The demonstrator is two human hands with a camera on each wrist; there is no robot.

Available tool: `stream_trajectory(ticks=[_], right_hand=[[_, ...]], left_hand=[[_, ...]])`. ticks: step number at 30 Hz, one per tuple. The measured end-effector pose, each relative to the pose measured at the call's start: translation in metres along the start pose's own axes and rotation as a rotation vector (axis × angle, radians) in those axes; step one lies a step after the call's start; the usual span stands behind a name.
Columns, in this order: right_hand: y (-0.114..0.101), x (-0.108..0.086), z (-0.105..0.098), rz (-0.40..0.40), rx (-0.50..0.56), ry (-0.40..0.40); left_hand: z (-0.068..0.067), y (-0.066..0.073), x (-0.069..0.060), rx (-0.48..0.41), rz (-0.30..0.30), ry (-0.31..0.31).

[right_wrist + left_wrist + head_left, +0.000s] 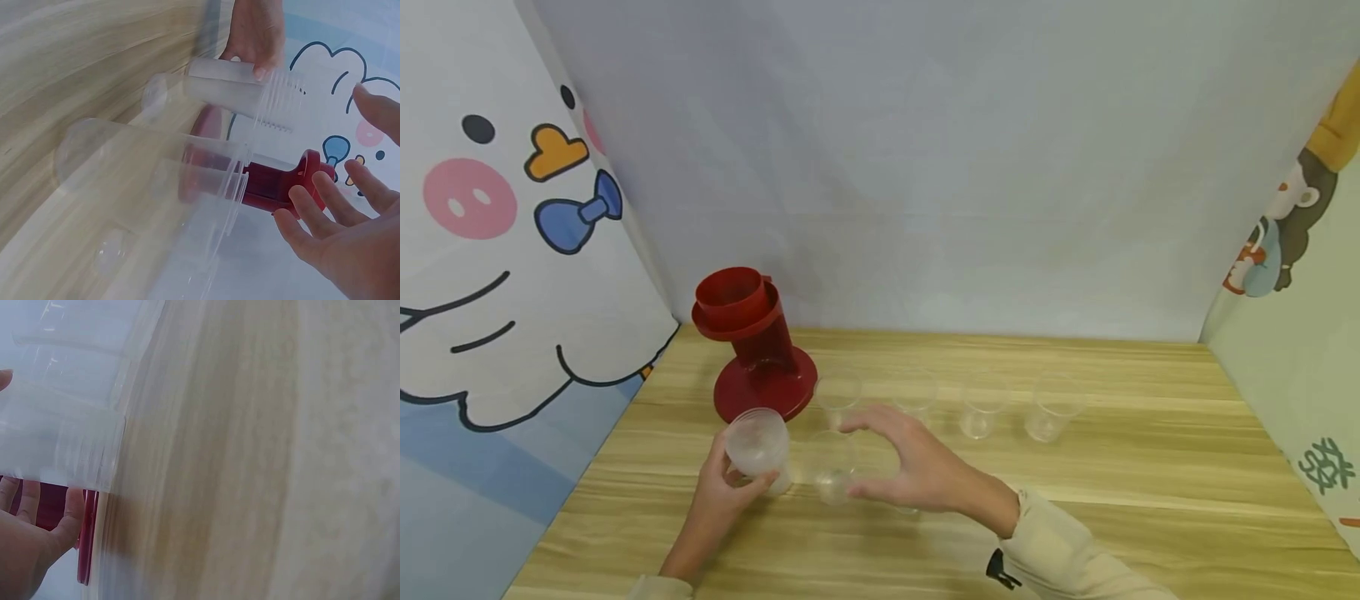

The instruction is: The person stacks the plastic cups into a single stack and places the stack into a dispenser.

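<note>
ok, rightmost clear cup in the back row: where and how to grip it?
Probably the side wall of the rightmost cup, just below its rim, with the right hand coming from the right: the cup stands upright, mouth up, and the neighbouring cup is on its left.

- Below: tabletop (1150, 500) with yellowish wood grain.
- Standing at back left: red stand (767, 385) with round base.
- Upright in one row, right of it: four clear plastic cups (977, 421).
- Nearer to front: another clear cup (831, 475).

left: cartoon panel (523, 292) | back: grey panel (917, 175) | right: green panel (1296, 358)
</note>
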State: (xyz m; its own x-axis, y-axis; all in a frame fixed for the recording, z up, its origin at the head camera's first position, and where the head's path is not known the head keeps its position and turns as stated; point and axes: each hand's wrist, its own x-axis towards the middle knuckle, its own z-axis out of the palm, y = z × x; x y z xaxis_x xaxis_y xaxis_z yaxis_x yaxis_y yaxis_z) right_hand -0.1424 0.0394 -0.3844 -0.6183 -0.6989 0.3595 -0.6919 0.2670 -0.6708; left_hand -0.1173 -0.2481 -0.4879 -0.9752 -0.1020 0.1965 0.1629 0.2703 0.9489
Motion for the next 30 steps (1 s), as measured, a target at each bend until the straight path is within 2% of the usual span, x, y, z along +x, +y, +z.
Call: stream_trajectory(ticks=[12,30], right_hand=[[0.011,-0.018,-0.001,0.051,0.068,0.066],[0.027,-0.043,0.002,0.088,0.05,0.207]], left_hand=[[0.0,-0.002,0.0,-0.009,-0.001,0.006],[0.0,0.001,0.0,-0.014,-0.009,0.011]])
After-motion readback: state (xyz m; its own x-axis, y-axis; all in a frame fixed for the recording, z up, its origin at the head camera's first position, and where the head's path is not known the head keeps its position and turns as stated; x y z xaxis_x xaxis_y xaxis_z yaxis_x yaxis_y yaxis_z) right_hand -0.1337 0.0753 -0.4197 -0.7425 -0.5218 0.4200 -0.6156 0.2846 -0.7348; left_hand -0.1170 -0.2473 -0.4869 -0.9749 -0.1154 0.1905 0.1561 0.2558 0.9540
